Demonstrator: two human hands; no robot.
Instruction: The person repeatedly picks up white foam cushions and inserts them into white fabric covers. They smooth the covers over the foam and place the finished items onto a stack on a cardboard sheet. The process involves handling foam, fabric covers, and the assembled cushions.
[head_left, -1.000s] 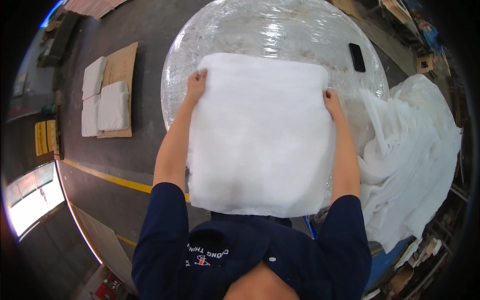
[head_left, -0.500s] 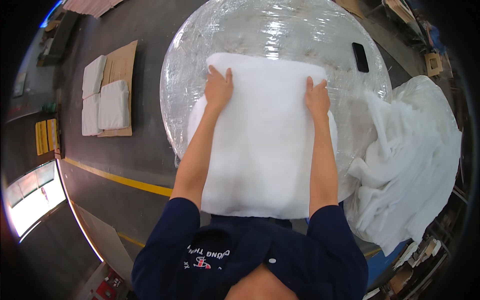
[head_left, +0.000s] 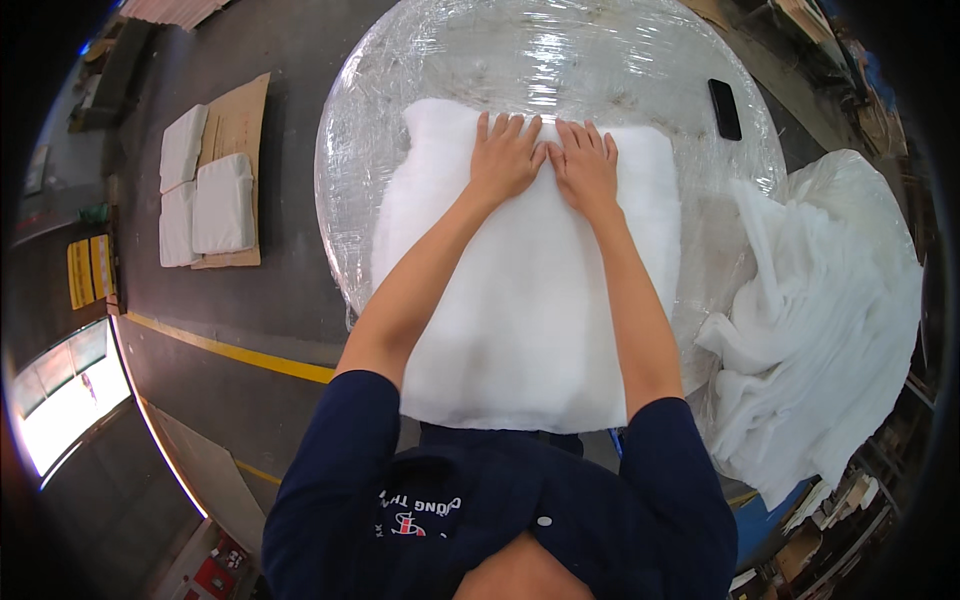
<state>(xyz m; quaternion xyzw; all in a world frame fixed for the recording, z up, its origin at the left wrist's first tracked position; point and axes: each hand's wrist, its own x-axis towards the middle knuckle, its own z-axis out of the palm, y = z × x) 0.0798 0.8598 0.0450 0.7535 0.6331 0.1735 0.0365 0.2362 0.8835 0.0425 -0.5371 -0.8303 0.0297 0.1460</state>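
Observation:
A white sheet of soft wadding (head_left: 520,320) lies in front of me, its near edge by my waist. Beneath it is a big round surface wrapped in clear plastic film (head_left: 440,60). My left hand (head_left: 506,158) rests flat on the far part of the sheet, fingers stretched out and pointing away. Beside it my right hand (head_left: 586,165) lies flat as well, its fingers a little spread. The two thumbs almost meet in the middle. Neither hand grips anything.
A black phone (head_left: 725,110) lies on the wrapped surface at the far right. Right of me is a heap of loose white wadding (head_left: 815,330). On the floor to the left, several white folded stacks (head_left: 224,205) sit on flat cardboard (head_left: 250,110). A yellow line (head_left: 240,352) crosses the floor.
Both hands have moved inward from the sheet's far corners to its middle. They have let go of the edges and now lie flat. The sheet's far part has spread wider.

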